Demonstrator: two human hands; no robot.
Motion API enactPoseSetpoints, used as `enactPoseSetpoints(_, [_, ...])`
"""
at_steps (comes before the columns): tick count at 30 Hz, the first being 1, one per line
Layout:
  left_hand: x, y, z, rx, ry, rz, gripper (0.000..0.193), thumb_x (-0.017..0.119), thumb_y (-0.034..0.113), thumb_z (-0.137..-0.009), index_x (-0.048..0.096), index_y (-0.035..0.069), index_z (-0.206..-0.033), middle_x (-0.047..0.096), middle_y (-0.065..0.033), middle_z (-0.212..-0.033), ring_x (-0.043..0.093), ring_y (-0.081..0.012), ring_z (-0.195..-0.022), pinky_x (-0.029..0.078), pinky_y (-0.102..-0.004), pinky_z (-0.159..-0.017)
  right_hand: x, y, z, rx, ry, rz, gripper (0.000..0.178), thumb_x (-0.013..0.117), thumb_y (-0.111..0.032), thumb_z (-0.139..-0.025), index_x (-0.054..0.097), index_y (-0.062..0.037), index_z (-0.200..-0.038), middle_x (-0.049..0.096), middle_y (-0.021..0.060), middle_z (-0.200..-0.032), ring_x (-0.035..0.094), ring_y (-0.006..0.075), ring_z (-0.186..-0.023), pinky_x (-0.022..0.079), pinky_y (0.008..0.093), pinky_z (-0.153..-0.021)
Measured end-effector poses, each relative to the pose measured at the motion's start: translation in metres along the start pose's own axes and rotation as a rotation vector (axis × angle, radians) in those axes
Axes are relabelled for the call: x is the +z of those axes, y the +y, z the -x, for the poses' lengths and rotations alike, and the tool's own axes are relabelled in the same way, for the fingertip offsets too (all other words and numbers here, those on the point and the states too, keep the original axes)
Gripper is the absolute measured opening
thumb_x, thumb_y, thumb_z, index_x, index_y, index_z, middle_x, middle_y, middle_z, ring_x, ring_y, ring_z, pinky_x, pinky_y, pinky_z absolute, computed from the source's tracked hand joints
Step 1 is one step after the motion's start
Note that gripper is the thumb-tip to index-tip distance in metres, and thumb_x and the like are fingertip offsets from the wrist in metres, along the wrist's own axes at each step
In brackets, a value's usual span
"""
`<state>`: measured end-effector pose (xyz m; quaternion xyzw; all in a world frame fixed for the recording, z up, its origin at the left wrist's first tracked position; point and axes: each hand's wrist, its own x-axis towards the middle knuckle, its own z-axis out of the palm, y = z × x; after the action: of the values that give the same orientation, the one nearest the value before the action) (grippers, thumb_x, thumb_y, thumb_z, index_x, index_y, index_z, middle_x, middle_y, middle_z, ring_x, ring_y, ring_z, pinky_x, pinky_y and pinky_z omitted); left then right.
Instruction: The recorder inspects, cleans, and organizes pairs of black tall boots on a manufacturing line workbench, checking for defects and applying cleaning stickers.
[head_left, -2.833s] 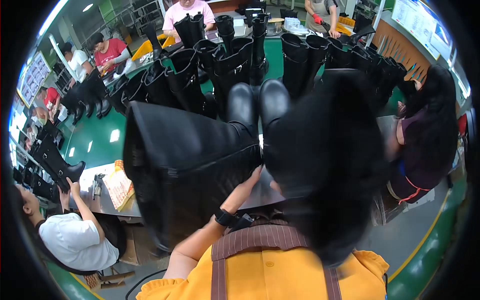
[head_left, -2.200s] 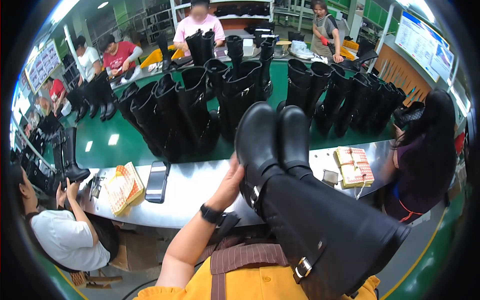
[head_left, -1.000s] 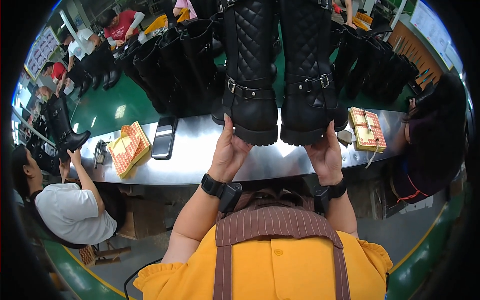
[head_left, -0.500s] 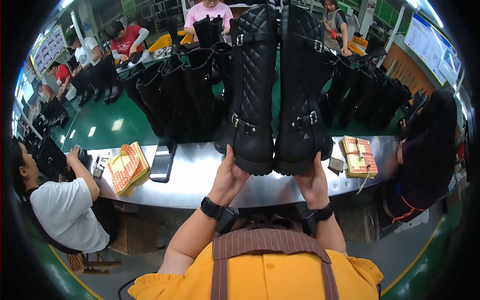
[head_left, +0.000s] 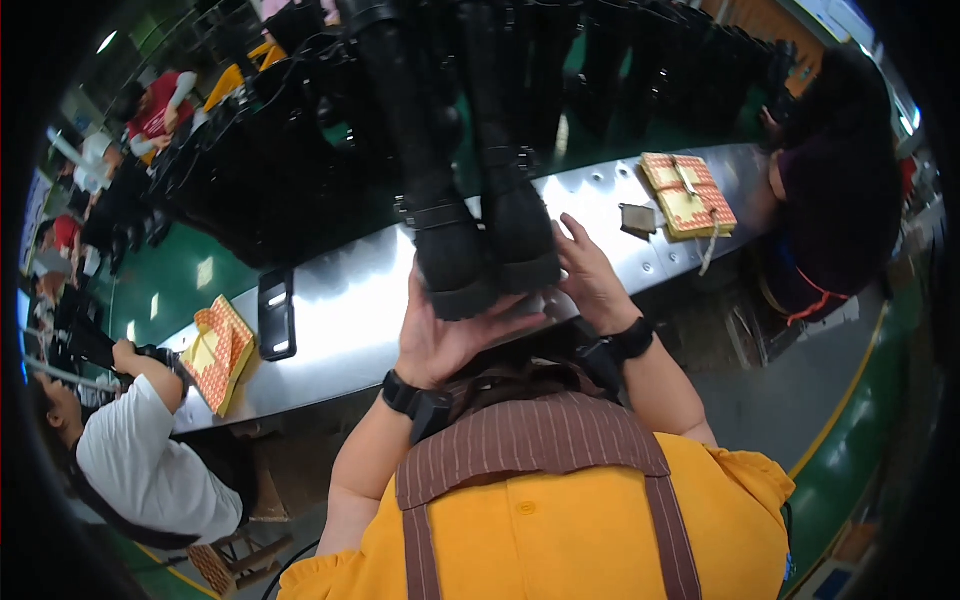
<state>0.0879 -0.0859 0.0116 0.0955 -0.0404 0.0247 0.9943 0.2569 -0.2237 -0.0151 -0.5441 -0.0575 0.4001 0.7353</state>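
Observation:
A pair of tall black boots with ankle straps and buckles stands in front of me over the near edge of the metal table: the left boot [head_left: 450, 255] and the right boot [head_left: 518, 225]. My left hand [head_left: 445, 335] is at the bottom of the left boot, thumb up along its side, fingers stretched out flat below the soles. Beside the right boot's lower end is my right hand [head_left: 592, 280], its fingers spread and near or touching the black surface. Both shafts run up into a dark, blurred area, where their tops are hard to make out.
Many black boots [head_left: 270, 170] crowd the green surface beyond the metal table edge [head_left: 345, 320]. A black phone-like device [head_left: 277, 315] and a patterned paper stack [head_left: 222, 355] lie left, another bundle [head_left: 690, 195] right. Co-workers sit at both sides: a white shirt [head_left: 160, 460], dark clothing [head_left: 835, 190].
My view has tilted and turned, so the table now runs slantwise. My fingers have gone from gripping the boots' lower ends to stretched and spread. The boots appear further left.

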Motion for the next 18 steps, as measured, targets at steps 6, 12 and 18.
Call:
enactPoseSetpoints(6, [0.009, -0.002, -0.002, 0.09, 0.175, 0.029, 0.088, 0.032, 0.075, -0.089, 0.028, 0.013, -0.152, 0.029, -0.0226, -0.153, 0.034, -0.0443, -0.138, 0.028, -0.0683, -0.11, -0.005, -0.006, -0.001, -0.416, -0.091, 0.595, 0.049, 0.068, -0.037, -0.092, 0.06, -0.0068, -0.129, 0.06, 0.0047, -0.095, 0.052, 0.0131, -0.081, 0.045, 0.0266, -0.072])
enactPoseSetpoints(12, [0.008, 0.0, 0.0, 0.167, 0.209, 0.164, 0.083, 0.036, 0.069, -0.092, 0.029, 0.011, -0.151, 0.031, -0.023, -0.151, 0.035, -0.0446, -0.138, 0.032, -0.0651, -0.11, -0.102, -0.062, -0.044, -0.699, 0.474, 1.713, 0.048, 0.08, -0.028, -0.076, 0.067, -0.0103, -0.119, 0.066, 0.009, -0.113, 0.059, 0.0291, -0.105, 0.049, 0.0387, -0.086])
enactPoseSetpoints(18, [0.008, 0.003, -0.003, 0.118, 0.126, 0.208, 0.081, 0.034, 0.068, -0.092, 0.031, 0.011, -0.15, 0.031, -0.0214, -0.151, 0.035, -0.043, -0.138, 0.033, -0.0635, -0.11, -0.138, -0.068, -0.058, -0.699, 0.396, 1.842, 0.036, 0.084, -0.025, -0.068, 0.068, -0.0118, -0.097, 0.063, 0.0058, -0.112, 0.051, 0.0296, -0.113, 0.039, 0.0487, -0.092])
